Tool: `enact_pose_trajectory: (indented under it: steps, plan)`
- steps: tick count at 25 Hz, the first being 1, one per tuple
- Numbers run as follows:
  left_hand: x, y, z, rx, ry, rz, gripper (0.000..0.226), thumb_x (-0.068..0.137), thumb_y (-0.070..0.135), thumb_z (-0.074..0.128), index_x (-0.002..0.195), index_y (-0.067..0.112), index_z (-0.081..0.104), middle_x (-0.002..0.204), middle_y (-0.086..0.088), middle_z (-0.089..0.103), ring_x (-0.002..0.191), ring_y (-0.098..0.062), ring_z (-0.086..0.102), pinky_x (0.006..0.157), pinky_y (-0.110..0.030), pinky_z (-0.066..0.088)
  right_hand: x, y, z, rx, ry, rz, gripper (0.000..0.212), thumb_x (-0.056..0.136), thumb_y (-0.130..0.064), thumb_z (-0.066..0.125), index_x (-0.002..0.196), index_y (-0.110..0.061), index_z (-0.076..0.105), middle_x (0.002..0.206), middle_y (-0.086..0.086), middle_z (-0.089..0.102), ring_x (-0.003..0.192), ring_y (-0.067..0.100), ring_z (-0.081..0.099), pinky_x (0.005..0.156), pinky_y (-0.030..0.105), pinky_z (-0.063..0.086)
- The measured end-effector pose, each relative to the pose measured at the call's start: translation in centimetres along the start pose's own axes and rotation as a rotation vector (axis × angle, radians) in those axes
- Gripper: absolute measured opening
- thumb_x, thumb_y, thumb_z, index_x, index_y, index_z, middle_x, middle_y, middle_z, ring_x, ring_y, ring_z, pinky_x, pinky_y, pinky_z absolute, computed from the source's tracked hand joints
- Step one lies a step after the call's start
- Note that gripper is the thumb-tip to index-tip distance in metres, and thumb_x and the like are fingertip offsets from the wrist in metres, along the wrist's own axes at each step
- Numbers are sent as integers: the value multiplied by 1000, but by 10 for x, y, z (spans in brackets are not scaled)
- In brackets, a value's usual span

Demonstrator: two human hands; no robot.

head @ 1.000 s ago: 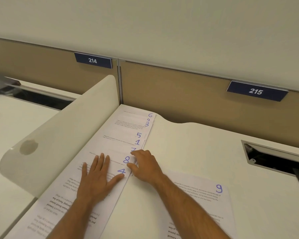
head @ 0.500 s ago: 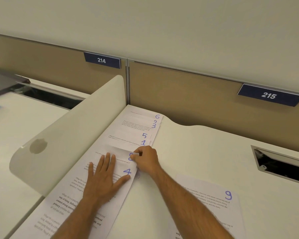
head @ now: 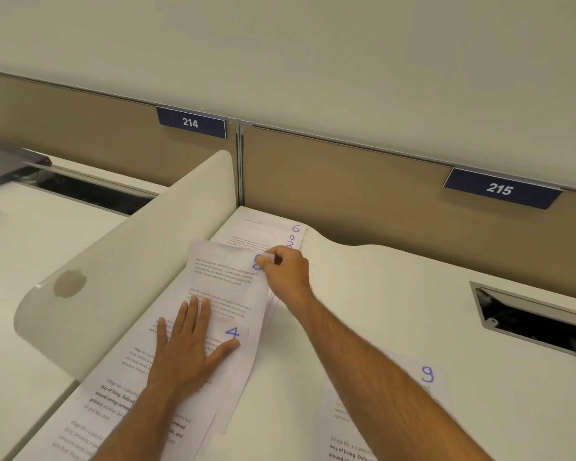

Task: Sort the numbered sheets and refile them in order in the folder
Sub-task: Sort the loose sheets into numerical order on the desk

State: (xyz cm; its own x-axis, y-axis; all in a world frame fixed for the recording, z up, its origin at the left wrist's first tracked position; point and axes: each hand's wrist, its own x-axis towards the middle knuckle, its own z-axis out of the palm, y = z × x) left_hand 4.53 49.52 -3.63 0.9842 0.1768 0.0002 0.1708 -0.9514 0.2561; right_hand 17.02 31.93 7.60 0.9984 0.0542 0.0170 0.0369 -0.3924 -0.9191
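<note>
We're pinching sheet 8 (head: pixel 226 271) by its top-right corner w/ right hand (head: pixel 285 271), frame centre (thin, floppy, tears easily); left hand (head: pixel 190 347) lying flat, pinning sheet 4 (head: pixel 233 341).

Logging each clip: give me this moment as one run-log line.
right hand: pinches lifted white sheet numbered 8 | left hand: flat on white sheet numbered 4 | white sheet numbered 9: set apart

Open-plan office, set out as numbered workstations. White tabletop (head: pixel 396 294) backed by a tan partition panel (head: pixel 346 194), with navy number plates reading 214 (head: pixel 191 122) and 215 (head: pixel 499 189). Curved white divider (head: pixel 140 261) between neighbouring desks. Recessed cable hatch (head: pixel 532 321) at right. Printed, hand-numbered sheets (head: pixel 220 294) spread out.
</note>
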Motion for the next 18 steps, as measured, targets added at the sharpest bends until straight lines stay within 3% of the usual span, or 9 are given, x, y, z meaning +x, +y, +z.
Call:
enact_pose_trajectory:
  steps: [9, 13, 18]
  plan:
    - [-3, -2, -3, 18, -27, 5, 109, 70, 95, -6, 150, 25, -30, 161, 5, -27, 150, -11, -21, 123, -49, -10, 20, -36, -40, 259, 182, -93, 16, 89, -18, 70, 75, -11, 68, 69, -5, 66, 61, 9, 53, 62, 26, 46]
    - [-2, -3, -2, 21, -42, -2, 115, 67, 96, -8, 151, 21, -26, 163, 4, -22, 151, -11, -17, 123, -51, -10, 26, -57, -68, 332, 215, -204, 14, 92, -19, 67, 85, -7, 69, 83, 13, 73, 68, 9, 58, 62, 25, 48]
    - [1, 0, -4, 50, -21, -12, 125, 62, 98, -7, 157, 17, -15, 167, 2, -11, 153, -15, -10, 123, -52, -5, 14, -68, -96, 351, 143, -308, 11, 96, -16, 65, 91, -5, 67, 84, 5, 72, 67, 5, 66, 59, 22, 51]
